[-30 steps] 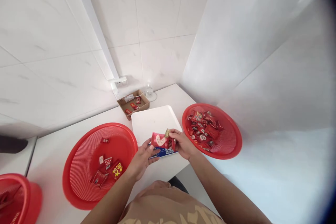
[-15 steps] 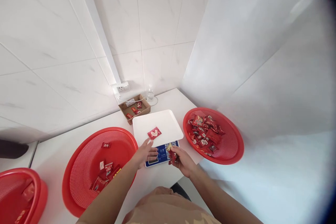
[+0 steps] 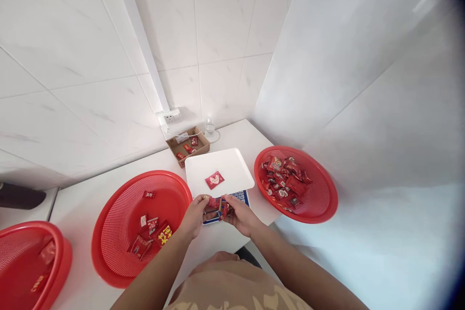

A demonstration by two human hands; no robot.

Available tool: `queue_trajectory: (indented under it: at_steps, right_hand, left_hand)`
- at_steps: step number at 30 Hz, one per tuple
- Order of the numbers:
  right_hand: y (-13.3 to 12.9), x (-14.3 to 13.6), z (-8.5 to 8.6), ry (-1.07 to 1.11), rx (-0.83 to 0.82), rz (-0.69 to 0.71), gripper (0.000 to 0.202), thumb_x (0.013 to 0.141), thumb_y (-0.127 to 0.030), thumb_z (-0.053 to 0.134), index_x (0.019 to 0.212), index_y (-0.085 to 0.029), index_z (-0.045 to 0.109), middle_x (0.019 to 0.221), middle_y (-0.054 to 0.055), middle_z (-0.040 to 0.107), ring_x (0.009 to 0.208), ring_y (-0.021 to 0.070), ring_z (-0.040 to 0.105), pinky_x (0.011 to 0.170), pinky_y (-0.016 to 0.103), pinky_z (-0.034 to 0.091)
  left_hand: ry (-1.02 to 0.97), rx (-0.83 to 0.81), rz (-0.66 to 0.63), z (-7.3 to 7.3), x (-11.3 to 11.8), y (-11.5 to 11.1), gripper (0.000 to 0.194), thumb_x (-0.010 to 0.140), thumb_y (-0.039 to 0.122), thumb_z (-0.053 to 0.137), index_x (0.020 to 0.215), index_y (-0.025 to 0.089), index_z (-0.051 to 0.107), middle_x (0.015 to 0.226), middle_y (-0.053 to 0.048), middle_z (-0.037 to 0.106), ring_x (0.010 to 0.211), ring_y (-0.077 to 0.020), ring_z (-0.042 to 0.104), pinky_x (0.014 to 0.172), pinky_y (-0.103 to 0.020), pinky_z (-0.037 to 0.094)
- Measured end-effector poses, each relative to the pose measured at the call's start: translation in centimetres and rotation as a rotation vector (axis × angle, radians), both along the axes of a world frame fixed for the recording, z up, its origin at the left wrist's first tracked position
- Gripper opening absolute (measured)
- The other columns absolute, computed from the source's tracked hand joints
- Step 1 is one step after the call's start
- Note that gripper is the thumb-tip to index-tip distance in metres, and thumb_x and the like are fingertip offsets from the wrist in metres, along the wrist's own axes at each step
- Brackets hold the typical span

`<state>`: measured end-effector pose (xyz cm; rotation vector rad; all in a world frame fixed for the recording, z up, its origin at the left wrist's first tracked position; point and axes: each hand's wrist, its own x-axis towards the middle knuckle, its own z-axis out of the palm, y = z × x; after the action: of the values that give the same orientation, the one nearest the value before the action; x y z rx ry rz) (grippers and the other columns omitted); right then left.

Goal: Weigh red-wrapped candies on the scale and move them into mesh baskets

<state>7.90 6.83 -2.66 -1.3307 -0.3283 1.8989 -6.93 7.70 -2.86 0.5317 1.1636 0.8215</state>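
Both hands meet in front of the blue keypad (image 3: 240,196) of a scale, close to each other. My left hand (image 3: 196,215) pinches a small red packet (image 3: 213,202) between thumb and fingers. In my right hand (image 3: 240,214) are red wrapped packets (image 3: 225,209), partly hidden by the fingers. Beyond the hands, the scale's white tray (image 3: 232,164) carries one flat red packet (image 3: 214,180) with a pale heart shape on it.
A red basket (image 3: 329,193) at the right holds many red packets. Another red basket (image 3: 100,242) with several packets stands left of the scale, and a third (image 3: 65,266) at the far left. Behind are a cardboard box (image 3: 199,150) and a clear bottle (image 3: 209,127).
My left hand has moved right and closed on a packet, having been open before. My right hand has shifted slightly left, so the two hands are now close together. The view has shifted slightly.
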Motion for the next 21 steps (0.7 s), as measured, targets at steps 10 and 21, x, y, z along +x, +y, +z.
queue_trajectory:
  at_steps: [10, 21]
  right_hand:
    - [0.1, -0.5, 1.1, 0.035, 0.119, 0.008, 0.021, 0.076, -0.037, 0.064, 0.085, -0.020, 0.057, 0.074, -0.001, 0.060, 0.066, 0.0097, 0.056, 0.056, 0.021, 0.048]
    - [0.3, 1.0, 2.3, 0.025, 0.115, 0.127, 0.030, 0.076, -0.022, 0.063, 0.105, -0.020, 0.056, 0.073, 0.001, 0.065, 0.061, 0.0081, 0.060, 0.057, 0.019, 0.051]
  left_hand:
    - [0.295, 0.369, -0.256, 2.3, 1.1, -1.0, 0.035, 0.061, 0.031, 0.075, 0.090, 0.021, 0.060, 0.083, -0.002, 0.063, 0.082, -0.0173, 0.056, 0.077, -0.029, 0.045]
    - [0.043, 0.073, -0.092, 2.9, -0.7, -0.1, 0.041, 0.063, 0.048, 0.073, 0.085, 0.019, 0.054, 0.070, 0.002, 0.060, 0.056, -0.0073, 0.053, 0.057, -0.021, 0.046]
